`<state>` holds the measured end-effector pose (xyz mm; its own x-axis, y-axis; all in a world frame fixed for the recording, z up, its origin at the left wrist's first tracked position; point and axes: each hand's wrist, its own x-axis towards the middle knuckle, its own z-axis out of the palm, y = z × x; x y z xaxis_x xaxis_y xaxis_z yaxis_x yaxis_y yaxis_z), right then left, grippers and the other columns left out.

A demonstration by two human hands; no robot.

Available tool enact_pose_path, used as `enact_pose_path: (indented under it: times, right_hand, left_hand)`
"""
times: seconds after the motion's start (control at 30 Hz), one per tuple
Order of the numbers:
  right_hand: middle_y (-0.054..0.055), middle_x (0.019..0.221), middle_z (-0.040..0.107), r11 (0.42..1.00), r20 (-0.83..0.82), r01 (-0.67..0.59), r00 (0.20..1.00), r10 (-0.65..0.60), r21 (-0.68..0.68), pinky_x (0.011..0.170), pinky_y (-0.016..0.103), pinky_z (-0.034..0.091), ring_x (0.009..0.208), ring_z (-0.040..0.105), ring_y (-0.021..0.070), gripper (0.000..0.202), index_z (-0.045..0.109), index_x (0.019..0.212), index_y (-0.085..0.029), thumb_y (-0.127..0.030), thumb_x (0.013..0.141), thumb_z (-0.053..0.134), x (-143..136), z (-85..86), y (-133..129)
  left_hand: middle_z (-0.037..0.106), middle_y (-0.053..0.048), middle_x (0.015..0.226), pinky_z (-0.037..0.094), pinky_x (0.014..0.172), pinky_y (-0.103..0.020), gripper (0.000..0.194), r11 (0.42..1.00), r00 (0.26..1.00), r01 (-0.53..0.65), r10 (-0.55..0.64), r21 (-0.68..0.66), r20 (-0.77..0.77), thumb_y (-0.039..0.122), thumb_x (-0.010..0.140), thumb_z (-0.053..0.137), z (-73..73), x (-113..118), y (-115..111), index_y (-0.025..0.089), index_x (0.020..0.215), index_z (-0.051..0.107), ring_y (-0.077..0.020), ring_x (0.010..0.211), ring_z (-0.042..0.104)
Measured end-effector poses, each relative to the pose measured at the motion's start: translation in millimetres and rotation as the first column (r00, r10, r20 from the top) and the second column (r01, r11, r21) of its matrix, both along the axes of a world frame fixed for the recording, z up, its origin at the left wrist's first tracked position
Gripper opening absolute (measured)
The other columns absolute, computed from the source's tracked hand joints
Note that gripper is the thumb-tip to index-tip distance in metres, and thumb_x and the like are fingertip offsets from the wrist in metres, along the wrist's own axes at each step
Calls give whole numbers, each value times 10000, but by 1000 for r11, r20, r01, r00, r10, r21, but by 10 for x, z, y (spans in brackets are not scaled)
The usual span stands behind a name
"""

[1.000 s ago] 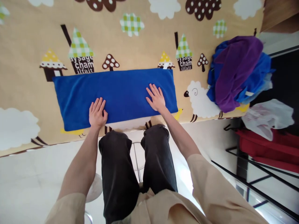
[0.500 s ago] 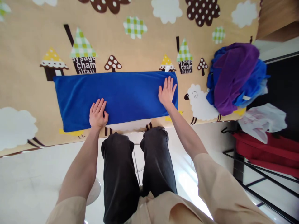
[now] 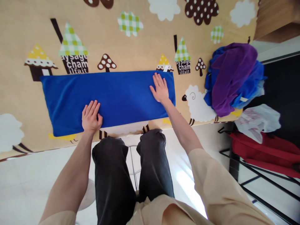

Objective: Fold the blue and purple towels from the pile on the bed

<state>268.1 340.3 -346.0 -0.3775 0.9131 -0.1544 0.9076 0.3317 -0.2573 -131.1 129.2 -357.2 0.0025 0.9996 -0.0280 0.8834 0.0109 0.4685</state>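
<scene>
A blue towel (image 3: 122,97) lies spread as a long flat strip along the near side of the printed cloth. Its left part shows some soft creases, and a small white tag (image 3: 166,68) sticks out at its top right corner. My left hand (image 3: 91,118) rests flat on the towel's lower edge, left of the middle, fingers extended. Near the right end, my right hand (image 3: 160,89) lies flat on the towel, fingers spread and pointing up toward the far edge. Neither hand grips the fabric.
A heap of purple and blue cloths (image 3: 234,78) sits to the right on the patterned tablecloth (image 3: 140,53). Beyond it are a white plastic bag (image 3: 260,120), a red fabric item (image 3: 264,153) and a black metal frame (image 3: 253,175). A wooden box-like piece (image 3: 276,22) stands at the top right.
My right hand has slid a little left on the towel, away from its right end. My left hand stays at the lower edge. The whole view has shifted slightly.
</scene>
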Motion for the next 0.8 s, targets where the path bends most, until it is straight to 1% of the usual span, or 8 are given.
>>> enact_pose_path:
  times: [0.17, 0.3, 0.37, 0.43, 0.53, 0.6, 0.67, 0.8]
  right_hand:
    - [106, 1793, 153, 984, 122, 176, 977, -175, 6, 1337, 609, 116, 1670, 110, 263, 714, 98, 1732, -171, -508, 1110, 195, 653, -1, 312]
    - [116, 1796, 124, 980, 155, 195, 968, -200, 49, 1306, 700, 89, 1673, 67, 311, 708, 39, 1735, -174, -481, 1110, 170, 562, 88, 294]
    - [107, 1800, 95, 980, 121, 180, 974, -189, 83, 1302, 722, 56, 1673, 23, 340, 725, 44, 1738, -176, -496, 1104, 191, 300, 159, 43]
    - [76, 1804, 74, 989, 74, 135, 988, -139, 62, 1311, 715, 50, 1672, -12, 350, 742, 57, 1741, -203, -516, 1093, 235, -18, 199, -376]
    - [43, 1801, 116, 998, -14, 49, 999, -49, -27, 1322, 693, 86, 1674, 30, 330, 720, 89, 1742, -262, -494, 1085, 272, -404, 155, -1081]
    - [60, 1794, 153, 998, -66, 35, 997, -39, -58, 1320, 690, 95, 1671, 81, 323, 700, 138, 1738, -259, -460, 1083, 283, -534, 87, -1408]
    - [81, 1790, 168, 996, -94, 44, 994, -50, -72, 1316, 695, 89, 1669, 103, 325, 694, 185, 1731, -238, -435, 1076, 303, -572, 33, -1554]
    - [87, 1784, 191, 993, -113, 66, 991, -77, -94, 1310, 706, 90, 1667, 111, 330, 699, 229, 1723, -240, -401, 1052, 344, -553, 49, -1525]
  left_hand:
    - [401, -81, 1702, 224, 1318, -639, 803, 1000, 1000, -1, 1, 4, 1, 213, 862, 520, -4, 3, 1, 244, 1657, 407, -342, 1607, 317]
    - [413, -93, 1694, 201, 1319, -652, 821, 1000, 1000, -14, 14, -12, -6, 227, 852, 528, 12, 12, 3, 236, 1662, 396, -350, 1608, 311]
    - [424, -89, 1689, 203, 1322, -633, 804, 1000, 1000, -11, 11, -13, -27, 234, 870, 507, 21, 17, 0, 246, 1664, 389, -328, 1609, 314]
    - [435, -81, 1683, 210, 1324, -611, 781, 1000, 999, -2, 2, -13, -49, 238, 890, 483, 25, 19, -3, 256, 1665, 388, -305, 1609, 320]
    - [426, -75, 1688, 207, 1332, -582, 747, 1000, 997, 5, -7, -18, -74, 242, 916, 451, 23, 17, -5, 248, 1661, 399, -280, 1613, 314]
    - [402, -71, 1701, 190, 1342, -559, 724, 999, 996, 6, -9, -33, -87, 241, 937, 421, 31, 21, -8, 230, 1660, 403, -262, 1623, 289]
    - [376, -67, 1715, 168, 1350, -539, 710, 999, 995, 9, -14, -47, -102, 236, 956, 390, 57, 36, -18, 215, 1665, 393, -246, 1633, 261]
    - [296, -74, 1747, 130, 1362, -508, 706, 997, 989, 46, -54, -63, -136, 234, 994, 353, 148, 116, -42, 191, 1698, 319, -230, 1648, 207]
